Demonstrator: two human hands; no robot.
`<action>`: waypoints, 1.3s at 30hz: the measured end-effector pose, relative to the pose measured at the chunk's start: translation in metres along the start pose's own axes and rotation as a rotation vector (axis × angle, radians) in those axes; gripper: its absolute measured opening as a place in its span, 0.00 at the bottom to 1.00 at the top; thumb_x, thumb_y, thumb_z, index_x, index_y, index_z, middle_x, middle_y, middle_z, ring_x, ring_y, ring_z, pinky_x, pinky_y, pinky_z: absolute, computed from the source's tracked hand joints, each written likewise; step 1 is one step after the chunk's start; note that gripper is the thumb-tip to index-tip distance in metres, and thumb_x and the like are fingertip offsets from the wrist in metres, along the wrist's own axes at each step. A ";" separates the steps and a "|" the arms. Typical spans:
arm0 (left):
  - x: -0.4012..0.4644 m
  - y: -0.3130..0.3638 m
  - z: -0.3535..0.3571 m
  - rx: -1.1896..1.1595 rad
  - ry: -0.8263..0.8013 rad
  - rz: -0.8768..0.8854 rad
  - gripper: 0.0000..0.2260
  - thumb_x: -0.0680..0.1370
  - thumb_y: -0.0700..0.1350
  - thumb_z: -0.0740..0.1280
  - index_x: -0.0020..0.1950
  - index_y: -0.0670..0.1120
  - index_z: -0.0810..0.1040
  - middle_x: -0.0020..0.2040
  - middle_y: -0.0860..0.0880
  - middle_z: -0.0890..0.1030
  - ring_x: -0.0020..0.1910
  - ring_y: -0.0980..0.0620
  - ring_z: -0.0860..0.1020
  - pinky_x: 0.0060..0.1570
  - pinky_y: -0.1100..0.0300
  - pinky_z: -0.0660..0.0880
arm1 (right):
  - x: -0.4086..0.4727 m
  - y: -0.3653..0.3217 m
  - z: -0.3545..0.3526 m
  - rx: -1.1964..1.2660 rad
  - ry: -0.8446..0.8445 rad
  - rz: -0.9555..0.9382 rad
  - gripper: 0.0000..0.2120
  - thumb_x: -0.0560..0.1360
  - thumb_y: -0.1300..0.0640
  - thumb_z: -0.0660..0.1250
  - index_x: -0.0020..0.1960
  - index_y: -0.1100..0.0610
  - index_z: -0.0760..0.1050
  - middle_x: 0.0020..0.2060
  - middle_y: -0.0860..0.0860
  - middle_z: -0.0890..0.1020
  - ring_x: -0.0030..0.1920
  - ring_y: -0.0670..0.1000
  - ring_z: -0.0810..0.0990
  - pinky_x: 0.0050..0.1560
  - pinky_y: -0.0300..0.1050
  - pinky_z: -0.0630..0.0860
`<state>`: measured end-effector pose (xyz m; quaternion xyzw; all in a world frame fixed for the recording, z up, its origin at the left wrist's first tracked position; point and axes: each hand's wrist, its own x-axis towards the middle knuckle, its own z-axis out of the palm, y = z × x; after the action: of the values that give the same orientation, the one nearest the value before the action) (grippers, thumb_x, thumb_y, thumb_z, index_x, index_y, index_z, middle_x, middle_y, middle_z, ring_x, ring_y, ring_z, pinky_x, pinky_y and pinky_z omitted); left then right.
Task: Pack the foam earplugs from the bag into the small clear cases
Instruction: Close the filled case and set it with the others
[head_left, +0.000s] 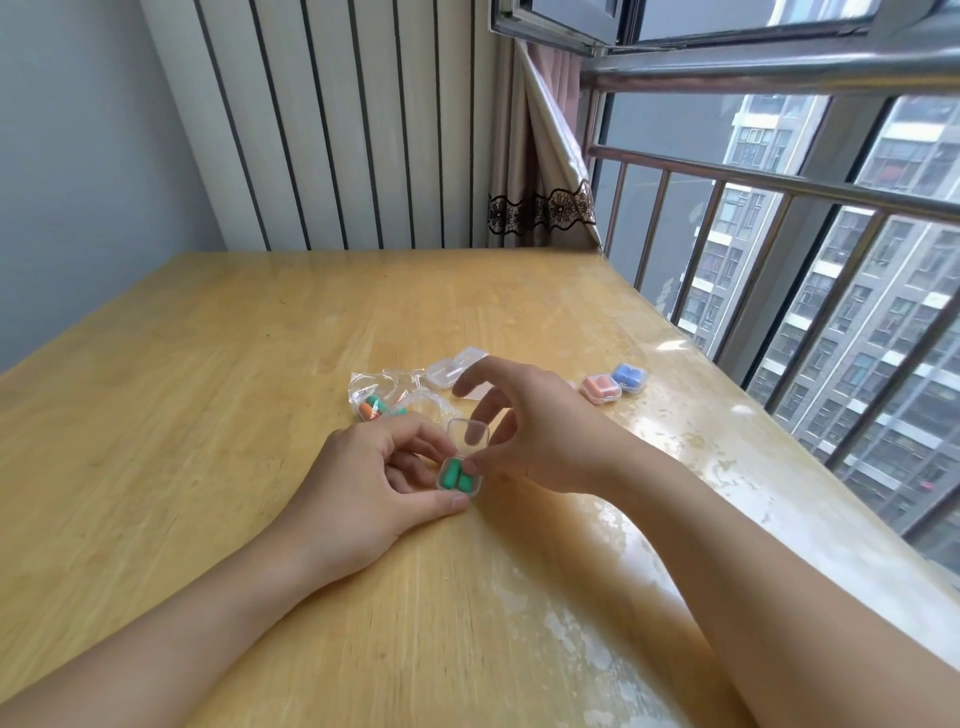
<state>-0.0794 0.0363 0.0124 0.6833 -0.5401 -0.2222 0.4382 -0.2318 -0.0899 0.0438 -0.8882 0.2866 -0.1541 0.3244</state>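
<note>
A small clear case (459, 479) with two green earplugs inside sits on the wooden table (208, 364), its lid (469, 433) standing up open. My left hand (379, 478) pinches the case's base between thumb and fingers. My right hand (540, 421) touches the case's right side and lid with thumb and fingertips, index finger raised. Behind my left hand lies a crumpled clear bag (384, 397) holding an orange and a green earplug (371, 408). An empty clear case (453, 368) lies open beyond the bag.
Two shut cases stand at the right, one with orange earplugs (601, 388), one with blue earplugs (628, 376). The table's right edge runs along a window with a metal railing (779, 182). A curtain (540, 156) hangs at the far corner.
</note>
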 end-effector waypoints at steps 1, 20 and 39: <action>0.000 0.000 0.000 -0.018 0.005 -0.003 0.17 0.63 0.42 0.83 0.46 0.53 0.81 0.42 0.55 0.83 0.33 0.55 0.79 0.37 0.66 0.77 | 0.001 0.000 0.000 -0.013 -0.004 -0.011 0.24 0.68 0.59 0.81 0.59 0.49 0.76 0.42 0.45 0.84 0.41 0.48 0.84 0.43 0.46 0.82; 0.003 0.004 -0.001 -0.445 0.079 -0.049 0.22 0.64 0.45 0.77 0.56 0.47 0.80 0.52 0.45 0.86 0.49 0.47 0.86 0.55 0.56 0.81 | -0.004 -0.004 -0.018 0.237 -0.106 -0.154 0.12 0.76 0.57 0.75 0.59 0.53 0.83 0.54 0.47 0.86 0.47 0.46 0.86 0.49 0.45 0.84; 0.002 0.007 -0.004 -0.581 0.196 0.041 0.16 0.64 0.41 0.77 0.50 0.41 0.82 0.49 0.43 0.87 0.50 0.46 0.86 0.51 0.63 0.81 | 0.001 -0.002 0.010 -0.155 0.252 -0.541 0.10 0.74 0.57 0.76 0.56 0.56 0.86 0.46 0.51 0.87 0.42 0.48 0.84 0.43 0.46 0.83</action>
<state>-0.0792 0.0361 0.0206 0.5367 -0.4227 -0.2913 0.6696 -0.2257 -0.0843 0.0384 -0.9282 0.0886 -0.3216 0.1646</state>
